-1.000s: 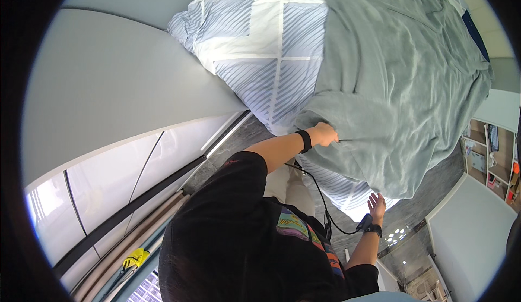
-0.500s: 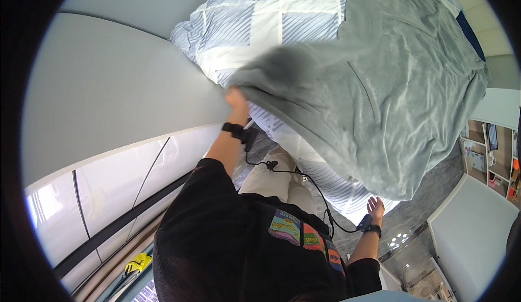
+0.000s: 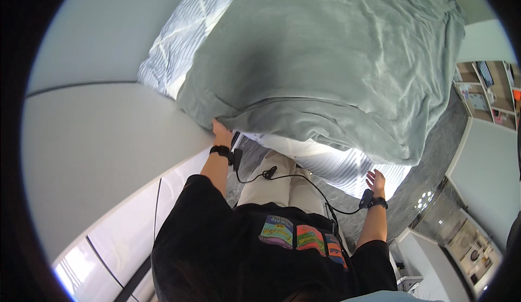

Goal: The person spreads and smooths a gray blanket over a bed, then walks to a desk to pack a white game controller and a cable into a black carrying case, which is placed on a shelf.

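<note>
A grey-green plush blanket (image 3: 325,57) lies spread over most of the bed, its near edge hanging in folds. My left hand (image 3: 221,130) is closed on the blanket's near left edge, beside the wall panel. Beneath the blanket, a white and blue striped quilt (image 3: 187,27) shows along the left side and again below the near edge. My right hand (image 3: 375,183) holds nothing, its fingers apart, close to the hanging quilt at the near right corner. Black bands with small boxes sit on both wrists, joined by a black cable (image 3: 320,192).
A pale grey panel (image 3: 108,144) stands close on the left, above glossy white cabinet fronts (image 3: 122,247). Grey marble floor (image 3: 434,139) runs along the bed's right side. Open shelves (image 3: 488,95) with small items stand beyond, next to a pale panel (image 3: 491,147).
My left hand has drawn the blanket's left part outward and down, covering more of the striped quilt. The head view has shifted. My right hand stays open near the corner.
</note>
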Tool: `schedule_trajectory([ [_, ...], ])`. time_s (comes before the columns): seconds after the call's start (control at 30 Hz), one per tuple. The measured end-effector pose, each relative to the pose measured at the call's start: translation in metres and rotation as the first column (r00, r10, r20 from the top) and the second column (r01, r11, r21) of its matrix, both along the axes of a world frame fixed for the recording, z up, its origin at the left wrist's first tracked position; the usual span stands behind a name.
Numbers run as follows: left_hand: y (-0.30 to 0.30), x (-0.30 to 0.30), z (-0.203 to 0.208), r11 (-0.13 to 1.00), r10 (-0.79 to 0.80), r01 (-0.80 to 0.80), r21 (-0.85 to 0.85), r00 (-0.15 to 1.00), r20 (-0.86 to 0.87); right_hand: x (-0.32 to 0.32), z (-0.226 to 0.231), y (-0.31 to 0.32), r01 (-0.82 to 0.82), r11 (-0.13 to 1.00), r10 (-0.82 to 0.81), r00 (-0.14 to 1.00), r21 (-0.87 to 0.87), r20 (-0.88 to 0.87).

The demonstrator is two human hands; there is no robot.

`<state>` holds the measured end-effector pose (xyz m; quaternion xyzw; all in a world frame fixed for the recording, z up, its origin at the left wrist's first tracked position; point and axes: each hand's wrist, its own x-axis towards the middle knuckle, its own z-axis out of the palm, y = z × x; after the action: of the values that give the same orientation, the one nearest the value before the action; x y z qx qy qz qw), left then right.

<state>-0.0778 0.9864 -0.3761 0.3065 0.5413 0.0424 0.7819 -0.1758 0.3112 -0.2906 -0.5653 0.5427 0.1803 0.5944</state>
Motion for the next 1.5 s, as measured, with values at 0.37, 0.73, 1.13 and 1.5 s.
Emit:
schedule_trajectory([
  [0.37, -0.118, -0.005, -0.042, 0.968, -0.016, -0.001, -0.251, 0.998, -0.063, 0.034, -0.103, 0.035, 0.196, 0.976, -0.201, 0.978, 0.099, 0.053],
  [0.73, -0.072, 0.060, 0.025, 0.983, -0.165, 0.176, -0.051, 0.971, 0.175, 0.114, -0.103, 0.035, 0.480, 0.666, -0.702, 0.663, 0.571, 0.260],
  [1.13, -0.044, -0.019, 0.105, 0.959, -0.134, 0.149, 0.242, 0.988, -0.079, 0.085, 0.111, -0.004, 0.566, 0.612, -0.001, 0.698, -0.552, 0.716],
  [1.5, -0.073, -0.099, 0.116, 0.924, -0.261, 0.342, 0.172, 0.890, -0.374, 0.071, 0.015, 0.065, -0.145, 0.948, 0.264, 0.855, -0.282, 0.447],
])
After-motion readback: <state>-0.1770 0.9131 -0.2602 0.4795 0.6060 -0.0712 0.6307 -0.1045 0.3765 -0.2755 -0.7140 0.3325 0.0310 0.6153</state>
